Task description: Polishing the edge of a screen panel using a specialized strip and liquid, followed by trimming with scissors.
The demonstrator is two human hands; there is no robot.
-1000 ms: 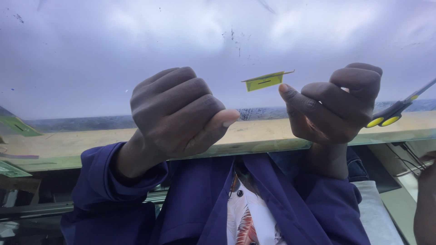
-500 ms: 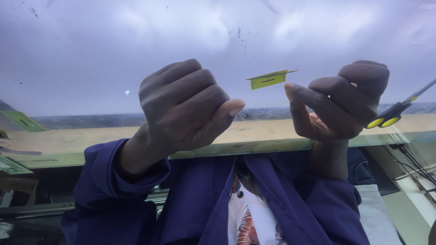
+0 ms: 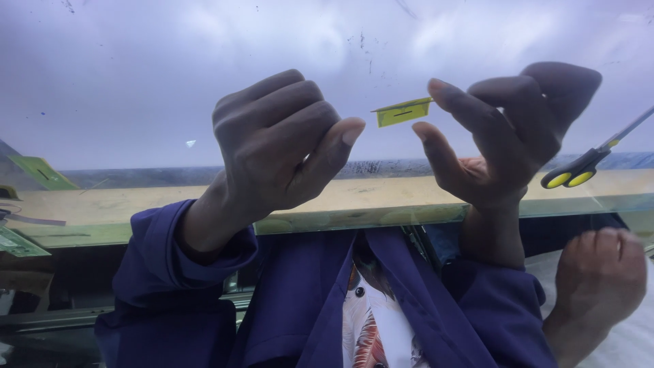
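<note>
Head view: hands are showing against a glass tabletop [image 3: 381, 218], with a blue-sleeved torso behind it. Which hand is left and which right is hard to tell from this angle; taking frame-left as left.

Left hand [image 3: 279, 146] is curling into a loose fist, thumb sticking out toward the other hand, gripping nothing that is showing. Right hand [image 3: 504, 133] is sitting half-open, fingers [image 3: 453, 99] bent, topmost fingertip touching the end of a small yellow-green strip [image 3: 403, 111]. Strip is lying between the two hands, level with the fingertips, closer to the right one; whether it is being pinched or just touched, cannot tell.

Scissors [image 3: 586, 167] with yellow-and-black handles are lying just outboard of the right hand, blades pointing up and away. Another hand [image 3: 599, 269], fisted, is showing below the right wrist. More green strips [image 3: 41, 172] are lying well outboard of the left hand.
</note>
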